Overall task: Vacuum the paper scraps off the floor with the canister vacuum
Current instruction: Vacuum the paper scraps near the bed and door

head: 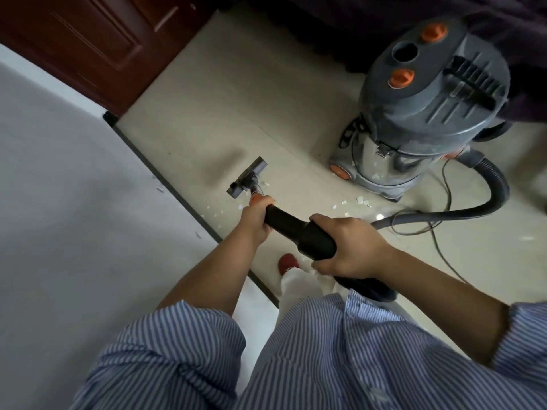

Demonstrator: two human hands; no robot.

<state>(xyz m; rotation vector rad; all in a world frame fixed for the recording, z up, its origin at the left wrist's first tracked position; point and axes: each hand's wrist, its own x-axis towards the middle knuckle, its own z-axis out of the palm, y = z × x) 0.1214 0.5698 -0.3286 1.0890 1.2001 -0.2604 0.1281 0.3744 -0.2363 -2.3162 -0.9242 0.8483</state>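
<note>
**Vacuuming under way, scraps still on the floor**

Left hand (pixel 257 218) grips the upper end of the wand, fingers wrapped round it just below an orange fitting. Right hand (pixel 344 247) clasps the thick black plastic handle tube (pixel 299 232) further back, fingers curled over the top, thumb underneath. Both arms reach forward from rolled blue-striped shirt sleeves.

The dark grey flat floor nozzle (pixel 247 181) sits on the cream tiled floor (pixel 236 99), near the black skirting strip along the grey wall (pixel 74 202). A few small white paper scraps (pixel 362 200) lie right beside the nozzle; more are scattered between nozzle and canister, some along the skirting, a cluster just in front of the canister base. A red shoe tip (pixel 288 261) shows below the handle, pale bits near it.

The grey drum canister vacuum with orange knobs (pixel 426 93) stands upright to the right, well apart from the nozzle. Its ribbed grey hose (pixel 485 202) loops round from the base toward the handle; a thin power cord trails over the tiles.

Judgement: partway, probably early-to-middle. White flecks seem visible inside the clear lower drum, so some pick-up looks done. Left: scraps by the nozzle, along the wall edge, by the canister and near the foot. Cannot tell whether the motor is running.
</note>
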